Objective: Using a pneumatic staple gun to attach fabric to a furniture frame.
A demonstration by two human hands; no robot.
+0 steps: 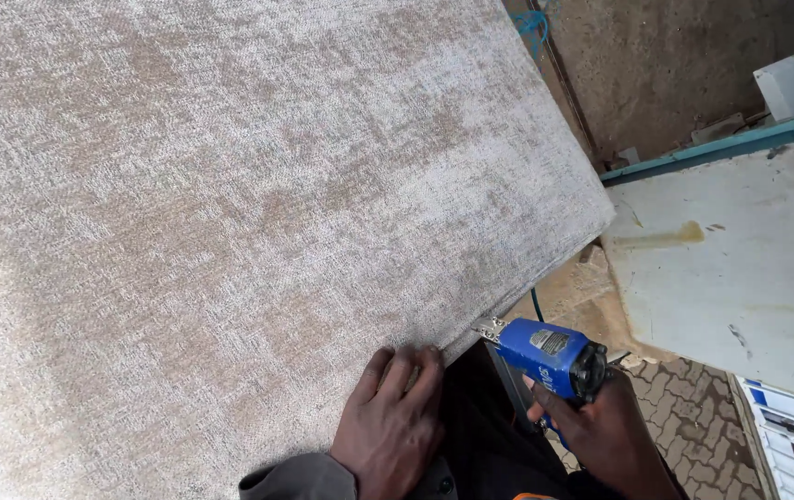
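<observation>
Left hand [388, 421]: I see it flat, fingers spread on the beige upholstery fabric [230, 213] at its near edge | right hand [601, 431]: wrapped around the blue pneumatic stapler [545, 356], nose touching that edge just right of my left fingertips; edge runs up-right.

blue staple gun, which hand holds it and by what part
The right hand holds the blue staple gun by its handle; the left hand only presses the fabric.

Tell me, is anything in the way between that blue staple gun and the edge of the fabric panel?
Nothing visible: the blue staple gun in the right hand has its nose at the fabric panel edge; the left hand presses beside it.
</observation>
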